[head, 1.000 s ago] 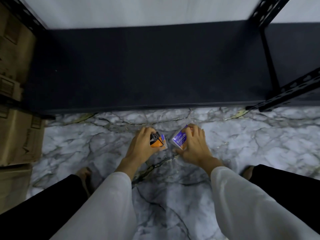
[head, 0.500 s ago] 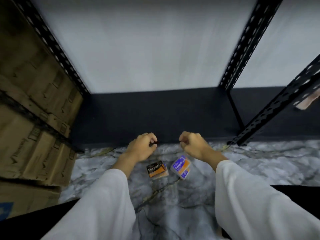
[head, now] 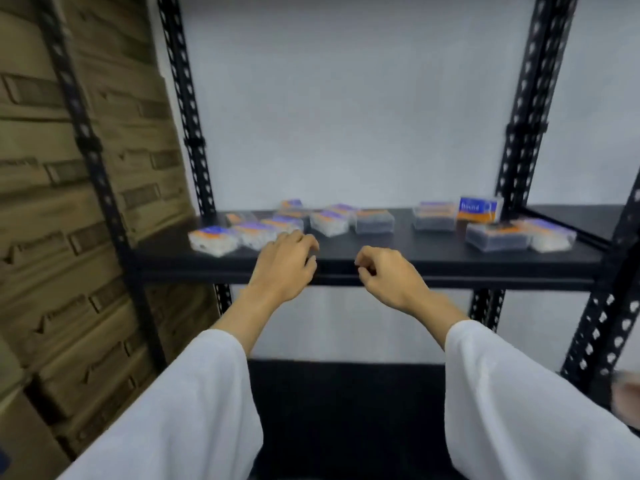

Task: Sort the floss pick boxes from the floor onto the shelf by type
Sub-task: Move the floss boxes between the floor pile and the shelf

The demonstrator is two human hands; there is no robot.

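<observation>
Both hands hover at the shelf's front edge, and neither grip holds a box. The left hand (head: 284, 263) has loosely curled fingers draped over the lip; the right hand (head: 389, 277) is half-curled, thumb near forefinger, nothing between them as far as the blur allows.

From the left grip, the nearest floss pick boxes (head: 242, 233) lie at about eleven o'clock, just beyond the knuckles, long sides running roughly along the shelf front. That hand is clearly nearer this cluster. From the right grip, a second group (head: 495, 235) sits out at two o'clock, well apart, with one blue box (head: 479, 209) standing upright behind it.

The shelf (head: 398, 252) is a dark board with bare room in the middle front. Perforated black uprights frame it; cardboard cartons (head: 69, 202) stack at the left.
</observation>
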